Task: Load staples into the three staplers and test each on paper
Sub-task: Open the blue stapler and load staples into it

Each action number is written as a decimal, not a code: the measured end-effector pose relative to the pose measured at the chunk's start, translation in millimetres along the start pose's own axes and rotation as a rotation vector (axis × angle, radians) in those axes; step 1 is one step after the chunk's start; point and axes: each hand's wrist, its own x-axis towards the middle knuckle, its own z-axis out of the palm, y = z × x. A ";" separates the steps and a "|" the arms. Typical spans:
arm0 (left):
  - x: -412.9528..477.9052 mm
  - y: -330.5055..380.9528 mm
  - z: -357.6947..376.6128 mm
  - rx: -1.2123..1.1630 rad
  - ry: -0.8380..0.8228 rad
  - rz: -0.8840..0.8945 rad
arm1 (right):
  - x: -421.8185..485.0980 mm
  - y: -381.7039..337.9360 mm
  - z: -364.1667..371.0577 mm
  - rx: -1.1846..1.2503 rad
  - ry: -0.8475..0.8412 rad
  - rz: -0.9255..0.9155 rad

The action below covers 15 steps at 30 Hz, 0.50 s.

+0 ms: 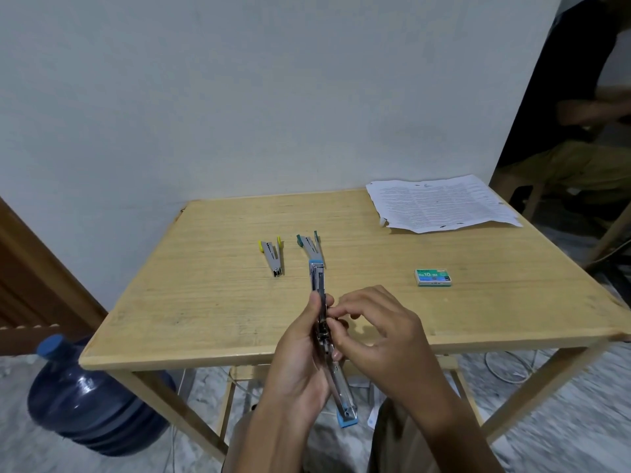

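Observation:
My left hand (300, 356) grips a blue stapler (317, 278) that is swung fully open, one end pointing away over the table and the other, blue-capped, hanging below the table edge. My right hand (379, 332) pinches at the stapler's middle with thumb and forefinger; whether it holds staples is hidden. On the wooden table (205, 302) lie a yellow stapler (272, 252) and a teal stapler (309, 244), both open. A green staple box (433, 277) sits to the right. A stack of printed paper (440, 204) lies at the far right corner.
A large blue water jug (92, 401) stands on the floor left of the table. A person sits on a chair (580, 158) behind the far right corner. A white wall backs the table. White cables lie on the marble floor under the right side.

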 end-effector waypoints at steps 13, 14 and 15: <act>0.0 -9.3 0.0 0.262 -0.046 -0.008 | -3.8 2.7 8.4 0.087 -0.118 0.400; -0.6 -8.7 0.5 0.265 -0.035 -0.004 | -4.4 2.7 8.8 0.106 -0.115 0.408; -1.5 -8.0 1.9 0.270 -0.030 -0.002 | -4.6 2.3 9.2 0.130 -0.108 0.418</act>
